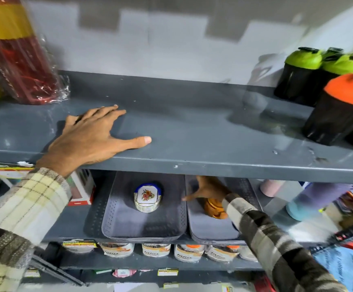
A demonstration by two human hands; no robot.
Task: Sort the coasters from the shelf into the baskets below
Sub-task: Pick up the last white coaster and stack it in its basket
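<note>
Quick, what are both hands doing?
Left hand: open, flat on the upper shelf, holding nothing.
Right hand: open, empty, in the right basket.

Print mostly too blurred to read; packets [156, 249] in row on lowest shelf carry dark logo word, letters not resolvable; blue bag [348, 268] at lower right shows large white slanted lettering, unreadable; yellow price tags [168, 272] on bottom shelf edge, print too small; red-and-white box [81, 186] on middle shelf at left, text illegible; yellow band on red bottle [4, 20] at upper left, no legible text.
</note>
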